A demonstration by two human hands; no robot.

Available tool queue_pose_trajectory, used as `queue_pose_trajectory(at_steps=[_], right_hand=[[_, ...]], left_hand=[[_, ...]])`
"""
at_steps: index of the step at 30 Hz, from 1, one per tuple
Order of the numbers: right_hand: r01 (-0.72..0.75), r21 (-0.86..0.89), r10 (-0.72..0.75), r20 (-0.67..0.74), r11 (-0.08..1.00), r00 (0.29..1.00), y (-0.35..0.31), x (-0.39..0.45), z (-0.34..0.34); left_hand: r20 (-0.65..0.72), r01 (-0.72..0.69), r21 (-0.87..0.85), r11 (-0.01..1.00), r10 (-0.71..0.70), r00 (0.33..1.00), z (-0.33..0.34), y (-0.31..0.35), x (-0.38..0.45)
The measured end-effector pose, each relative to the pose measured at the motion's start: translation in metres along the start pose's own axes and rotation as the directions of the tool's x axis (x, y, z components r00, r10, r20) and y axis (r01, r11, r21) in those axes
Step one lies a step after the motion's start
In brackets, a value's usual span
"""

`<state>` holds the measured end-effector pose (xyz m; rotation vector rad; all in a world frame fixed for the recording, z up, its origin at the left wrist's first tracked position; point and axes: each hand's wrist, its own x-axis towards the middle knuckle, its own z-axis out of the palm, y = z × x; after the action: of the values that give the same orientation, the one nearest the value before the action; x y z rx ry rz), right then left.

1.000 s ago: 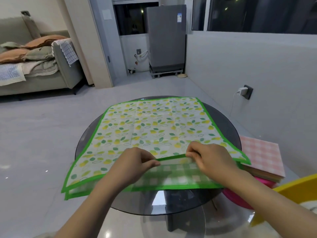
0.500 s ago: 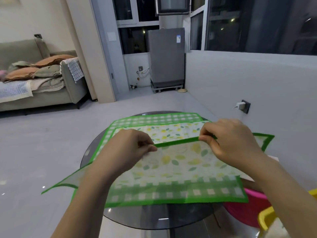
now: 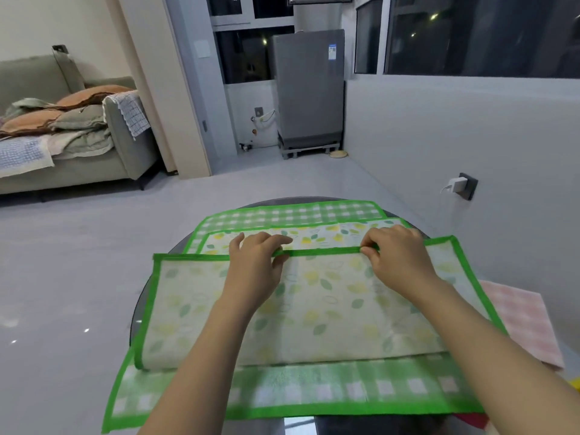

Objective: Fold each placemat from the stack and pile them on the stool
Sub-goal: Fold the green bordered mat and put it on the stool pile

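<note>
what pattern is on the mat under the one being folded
Green and white checks on the lower mat, with a green border; head view.

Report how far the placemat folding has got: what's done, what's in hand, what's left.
Done: a pink checked stack lies at the right, apparently folded mats; whether it sits on the stool cannot be seen. In hand: the left hand and right hand pinch the green edge of the lemon-print placemat, doubled over towards the far side, first fold not laid flat. Left: finish it and pile it, then fold the green checked placemat beneath.
</note>
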<state>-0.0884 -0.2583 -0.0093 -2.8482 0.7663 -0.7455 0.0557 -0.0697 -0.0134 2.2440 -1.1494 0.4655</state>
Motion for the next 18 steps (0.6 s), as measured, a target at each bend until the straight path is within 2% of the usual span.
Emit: queue_pose_trajectory(at_steps=[5, 8, 11, 15, 18], right_hand=[[-0.034, 0.0, 0.034, 0.135, 0.999, 0.99, 0.003, 0.005, 0.019], [-0.043, -0.028, 0.048, 0.204, 0.999, 0.978, -0.002, 0.0, 0.022], [0.011, 0.005, -0.012, 0.232, 1.0, 0.973, -0.019, -0.012, 0.022], [0.087, 0.087, -0.108, 0.28, 0.992, 0.954, -0.04, -0.04, 0.024], [0.082, 0.086, -0.104, 0.308, 0.993, 0.946, -0.046, -0.061, 0.028]], left_hand=[[0.116, 0.063, -0.001, 0.998, -0.063, 0.991, 0.016, -0.009, -0.003], [0.136, 0.044, 0.009, 0.999, -0.045, 0.99, 0.018, 0.001, -0.009], [0.197, 0.003, 0.03, 1.0, -0.009, 0.98, 0.017, 0.02, -0.025], [0.408, -0.013, 0.071, 0.997, -0.017, 0.913, 0.017, 0.044, -0.057], [0.501, -0.015, 0.06, 0.998, -0.018, 0.865, 0.021, 0.047, -0.074]])
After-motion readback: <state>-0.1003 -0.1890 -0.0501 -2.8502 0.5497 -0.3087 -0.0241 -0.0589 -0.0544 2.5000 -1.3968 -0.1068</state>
